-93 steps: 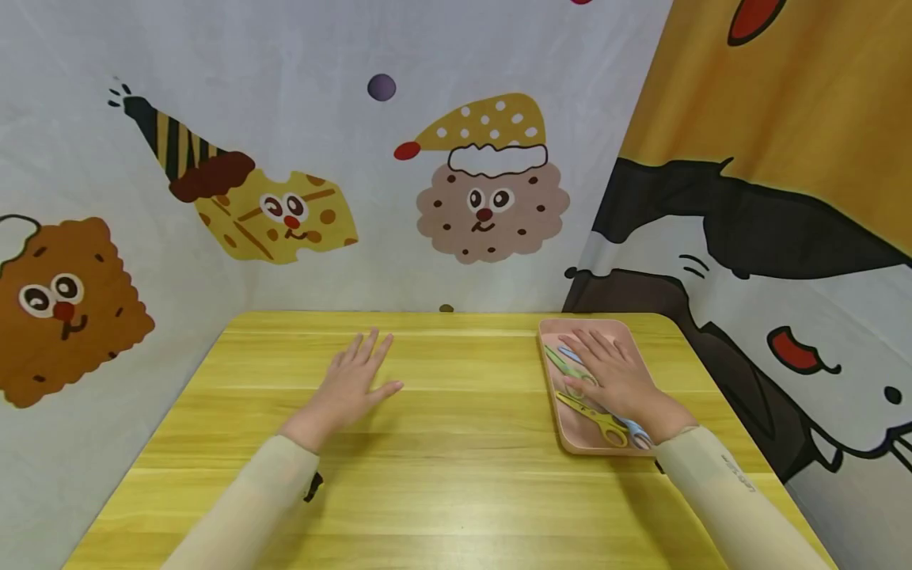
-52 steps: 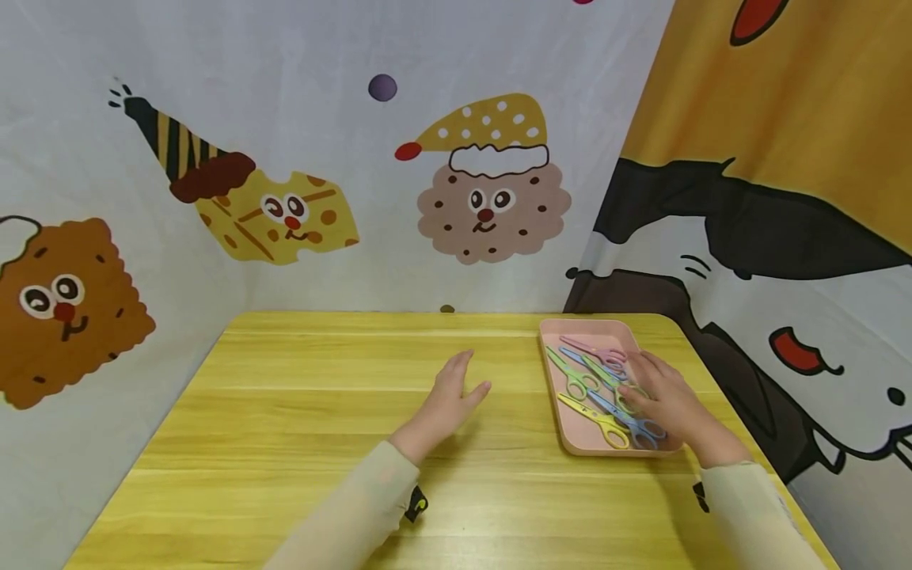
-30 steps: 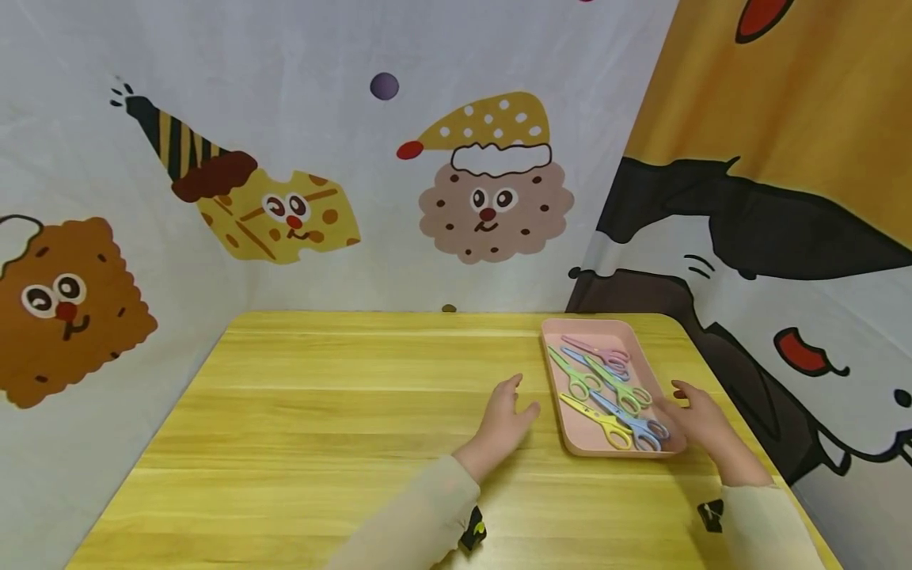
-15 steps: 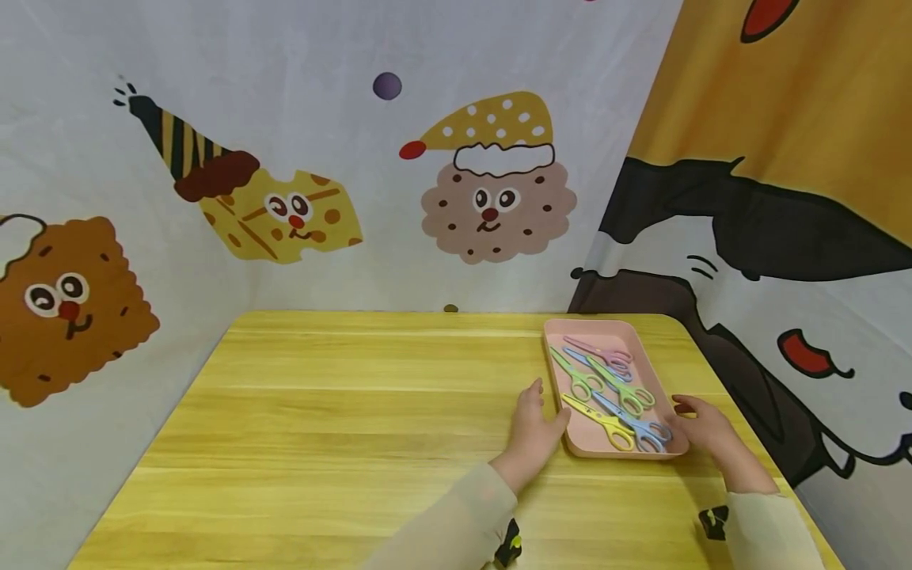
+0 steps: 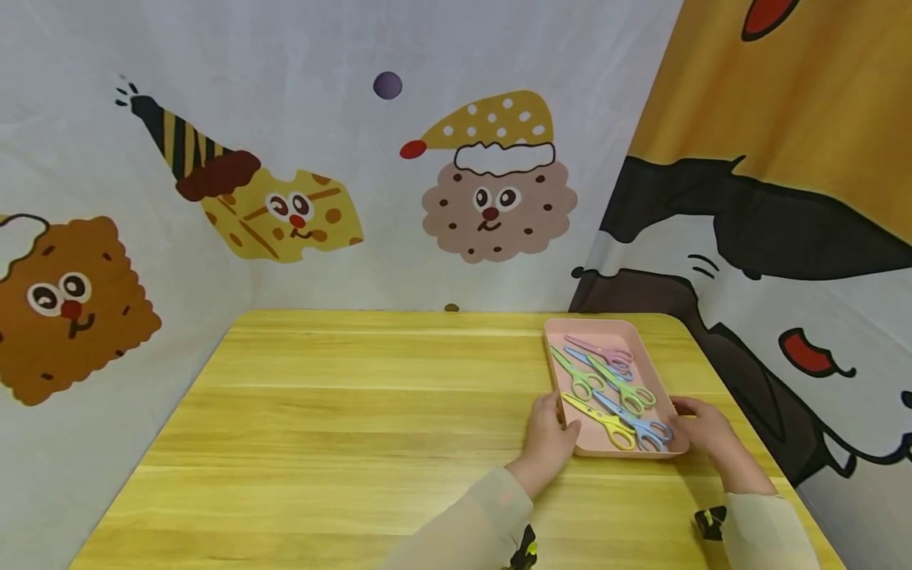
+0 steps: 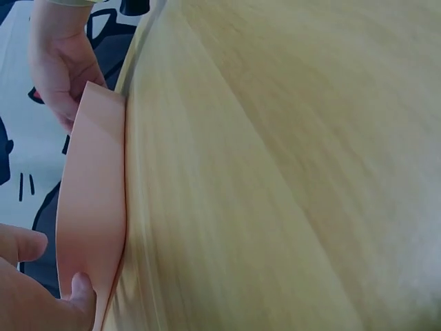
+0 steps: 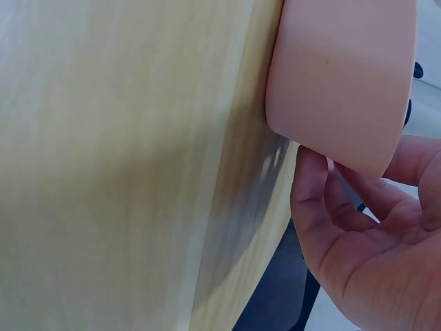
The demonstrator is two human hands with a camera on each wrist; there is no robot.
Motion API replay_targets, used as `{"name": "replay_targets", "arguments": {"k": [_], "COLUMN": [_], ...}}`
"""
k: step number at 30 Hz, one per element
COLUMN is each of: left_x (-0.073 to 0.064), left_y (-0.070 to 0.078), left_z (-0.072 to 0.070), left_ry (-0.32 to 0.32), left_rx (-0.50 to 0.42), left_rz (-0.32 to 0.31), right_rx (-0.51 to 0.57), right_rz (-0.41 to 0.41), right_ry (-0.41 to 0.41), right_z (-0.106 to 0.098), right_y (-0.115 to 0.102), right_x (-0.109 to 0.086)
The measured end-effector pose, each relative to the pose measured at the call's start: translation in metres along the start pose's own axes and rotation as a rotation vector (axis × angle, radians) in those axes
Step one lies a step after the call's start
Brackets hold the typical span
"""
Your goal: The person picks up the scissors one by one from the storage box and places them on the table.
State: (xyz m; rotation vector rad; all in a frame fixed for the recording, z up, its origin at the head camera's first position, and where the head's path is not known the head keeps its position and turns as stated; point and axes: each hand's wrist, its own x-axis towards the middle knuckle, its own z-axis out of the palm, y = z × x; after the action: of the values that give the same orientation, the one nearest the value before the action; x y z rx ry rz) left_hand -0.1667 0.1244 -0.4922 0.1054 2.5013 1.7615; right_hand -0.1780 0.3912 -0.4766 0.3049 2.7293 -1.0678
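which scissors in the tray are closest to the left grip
The yellow scissors, at the near left of the pink tray, beside the left grip. No other pair is yellow; the pink pair, blue pairs and green pairs lie farther off.

Your tray (image 7: 337, 83) looks like smooth plastic, its outer wall matt with a soft satin cast. The scissors (image 5: 588, 409) you have in it look like smooth plastic too, coloured blades and handles alike. Under it, your tabletop (image 5: 356, 435) shows wood grain with a smooth finish and a faint sheen. Your sleeves (image 5: 470, 522) are matt cloth, and the backdrop (image 5: 306, 63) facing you looks like matt printed fabric, softly rippled in its orange part.
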Motion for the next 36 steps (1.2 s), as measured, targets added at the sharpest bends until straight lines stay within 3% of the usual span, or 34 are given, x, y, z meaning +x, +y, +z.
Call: {"name": "replay_targets", "arguments": {"k": [9, 19, 36], "left_x": [0.003, 0.008, 0.009], "left_y": [-0.003, -0.005, -0.008], "left_z": [0.004, 0.007, 0.001], "left_ry": [0.021, 0.023, 0.005], "left_rx": [0.042, -0.025, -0.026], "left_rz": [0.012, -0.047, -0.054], "right_rx": [0.005, 0.023, -0.068], "right_rz": [0.019, 0.048, 0.078], "right_ry": [0.014, 0.009, 0.067], "right_z": [0.001, 0.001, 0.01], "right_y": [-0.001, 0.001, -0.012], "right_x": [0.0, 0.004, 0.001]}}
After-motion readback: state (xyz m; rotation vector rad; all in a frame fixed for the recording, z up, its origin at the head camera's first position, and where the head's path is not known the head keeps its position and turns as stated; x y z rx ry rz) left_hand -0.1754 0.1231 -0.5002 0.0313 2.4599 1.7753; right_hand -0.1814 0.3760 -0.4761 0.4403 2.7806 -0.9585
